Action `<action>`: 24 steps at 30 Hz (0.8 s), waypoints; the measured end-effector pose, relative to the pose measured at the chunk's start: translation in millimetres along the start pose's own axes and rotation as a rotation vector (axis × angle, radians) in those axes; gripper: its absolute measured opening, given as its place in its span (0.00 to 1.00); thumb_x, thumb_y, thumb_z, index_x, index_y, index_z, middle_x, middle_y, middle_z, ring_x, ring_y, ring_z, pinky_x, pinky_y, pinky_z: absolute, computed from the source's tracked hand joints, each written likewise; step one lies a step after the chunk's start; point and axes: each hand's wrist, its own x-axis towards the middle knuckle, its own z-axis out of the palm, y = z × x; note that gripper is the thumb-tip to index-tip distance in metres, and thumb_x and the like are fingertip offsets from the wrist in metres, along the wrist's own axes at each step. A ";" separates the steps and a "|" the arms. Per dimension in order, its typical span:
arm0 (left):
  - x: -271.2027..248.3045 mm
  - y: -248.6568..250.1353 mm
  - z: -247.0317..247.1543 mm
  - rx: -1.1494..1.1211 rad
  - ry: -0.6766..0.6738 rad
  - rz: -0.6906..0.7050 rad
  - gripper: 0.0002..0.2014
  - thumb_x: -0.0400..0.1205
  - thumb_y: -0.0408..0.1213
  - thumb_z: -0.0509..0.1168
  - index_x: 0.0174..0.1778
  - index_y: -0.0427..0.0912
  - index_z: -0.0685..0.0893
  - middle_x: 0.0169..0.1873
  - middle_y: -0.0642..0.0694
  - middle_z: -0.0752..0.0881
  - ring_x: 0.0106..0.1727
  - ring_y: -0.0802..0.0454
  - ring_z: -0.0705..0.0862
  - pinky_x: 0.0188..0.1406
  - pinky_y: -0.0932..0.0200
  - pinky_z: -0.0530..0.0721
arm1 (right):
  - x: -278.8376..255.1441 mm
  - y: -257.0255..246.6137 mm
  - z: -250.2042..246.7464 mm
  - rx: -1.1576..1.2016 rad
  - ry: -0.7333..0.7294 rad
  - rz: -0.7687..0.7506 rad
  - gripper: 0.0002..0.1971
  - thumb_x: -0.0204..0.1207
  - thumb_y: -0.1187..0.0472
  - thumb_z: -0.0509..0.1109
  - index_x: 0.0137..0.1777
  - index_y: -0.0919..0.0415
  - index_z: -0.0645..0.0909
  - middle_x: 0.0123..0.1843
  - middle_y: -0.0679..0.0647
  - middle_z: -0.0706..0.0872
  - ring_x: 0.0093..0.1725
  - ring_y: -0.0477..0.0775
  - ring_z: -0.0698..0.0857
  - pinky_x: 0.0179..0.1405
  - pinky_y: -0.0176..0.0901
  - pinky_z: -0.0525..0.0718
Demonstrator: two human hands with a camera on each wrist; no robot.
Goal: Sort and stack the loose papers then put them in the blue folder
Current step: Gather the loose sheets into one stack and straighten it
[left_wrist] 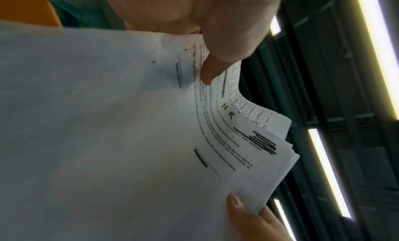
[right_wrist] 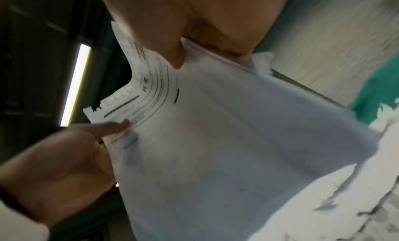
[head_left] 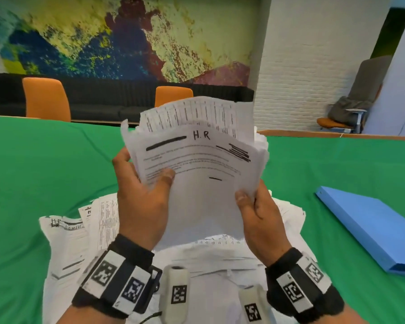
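I hold a bundle of printed papers [head_left: 197, 164] upright above the table; the front sheet is marked "H.R" and has blacked-out lines. My left hand [head_left: 140, 195] grips the bundle's left edge, thumb across the front sheet. My right hand [head_left: 255, 209] pinches its lower right corner. The same bundle [left_wrist: 129, 125] fills the left wrist view, and the right wrist view shows the papers [right_wrist: 215, 142] bent between both hands. More loose papers [head_left: 70, 242] lie spread on the table beneath my wrists. The shut blue folder [head_left: 369, 228] lies flat at the right.
A green cloth covers the table [head_left: 45, 171]. Two orange chairs [head_left: 46, 99] stand at its far side before a black bench and a painted wall. Another chair [head_left: 344, 115] with a grey cover stands at the back right.
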 end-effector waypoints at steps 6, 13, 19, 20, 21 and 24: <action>-21.5 -23.3 -12.9 -0.021 -0.149 -0.215 0.43 0.71 0.50 0.81 0.78 0.54 0.65 0.61 0.55 0.85 0.61 0.56 0.86 0.66 0.35 0.85 | -9.7 28.0 -5.9 0.007 -0.143 0.213 0.14 0.83 0.57 0.70 0.63 0.37 0.79 0.60 0.37 0.89 0.62 0.42 0.87 0.67 0.51 0.86; 34.9 19.7 -39.1 0.063 -0.136 0.123 0.14 0.80 0.49 0.73 0.61 0.53 0.86 0.48 0.48 0.90 0.46 0.58 0.89 0.43 0.57 0.91 | 9.5 23.0 -11.0 0.033 -0.114 0.215 0.14 0.83 0.63 0.70 0.56 0.39 0.88 0.55 0.37 0.93 0.59 0.45 0.89 0.64 0.53 0.87; 57.1 29.0 -35.4 0.206 -0.269 0.191 0.03 0.82 0.37 0.71 0.45 0.47 0.90 0.43 0.52 0.90 0.48 0.55 0.88 0.47 0.58 0.84 | 10.0 26.9 -13.6 0.072 -0.110 0.256 0.13 0.84 0.63 0.68 0.57 0.43 0.89 0.55 0.40 0.93 0.59 0.52 0.89 0.65 0.61 0.86; 58.8 30.3 -34.4 0.211 -0.253 0.209 0.03 0.83 0.36 0.70 0.46 0.45 0.89 0.42 0.52 0.90 0.47 0.54 0.87 0.46 0.58 0.84 | 9.6 27.1 -13.9 0.068 -0.116 0.253 0.13 0.84 0.62 0.68 0.57 0.43 0.88 0.55 0.39 0.93 0.59 0.52 0.89 0.66 0.60 0.86; 60.3 33.7 -33.8 0.199 -0.235 0.224 0.04 0.84 0.36 0.69 0.46 0.43 0.88 0.42 0.51 0.89 0.45 0.54 0.87 0.43 0.60 0.84 | 9.3 26.6 -13.7 0.063 -0.124 0.250 0.12 0.84 0.62 0.68 0.57 0.43 0.88 0.55 0.39 0.93 0.60 0.51 0.89 0.66 0.59 0.86; 68.8 45.3 -30.2 0.151 -0.140 0.265 0.05 0.86 0.35 0.66 0.46 0.40 0.85 0.40 0.50 0.87 0.41 0.63 0.85 0.35 0.71 0.83 | 10.9 25.6 -14.1 0.073 -0.155 0.266 0.11 0.85 0.60 0.68 0.60 0.44 0.88 0.57 0.41 0.93 0.60 0.51 0.89 0.67 0.58 0.85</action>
